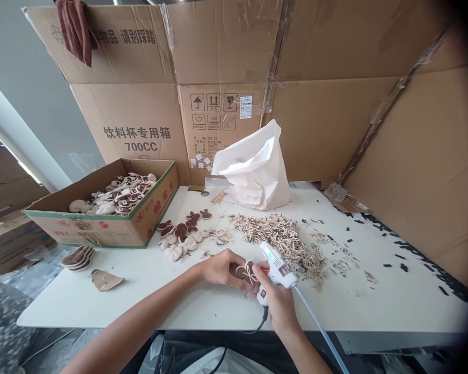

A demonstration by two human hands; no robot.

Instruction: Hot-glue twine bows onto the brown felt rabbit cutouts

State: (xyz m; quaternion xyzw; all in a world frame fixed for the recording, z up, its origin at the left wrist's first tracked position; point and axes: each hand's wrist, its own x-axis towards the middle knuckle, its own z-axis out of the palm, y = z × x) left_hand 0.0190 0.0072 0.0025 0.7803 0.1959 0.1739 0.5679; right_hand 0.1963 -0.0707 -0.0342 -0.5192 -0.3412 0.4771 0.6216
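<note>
My left hand (221, 269) pinches a small brown-and-cream cut-out with a twine bow (246, 272) at the table's front. My right hand (277, 305) grips a white hot glue gun (276, 265) with a red trigger, its nozzle close to the bow. The gun's pale blue cable (320, 327) runs down past the table edge. Just right of the gun lies a heap of small wooden sticks (281, 241). Brown and cream cut-outs (181, 231) lie in a loose group left of my hands.
An open cardboard box (101, 228) full of cut-outs stands at the table's left. A white paper bag (255, 169) stands at the back, with cardboard sheets (222, 62) behind. Black scraps (398, 249) lie along the right side. A stack of cut-outs (78, 257) sits near the front left.
</note>
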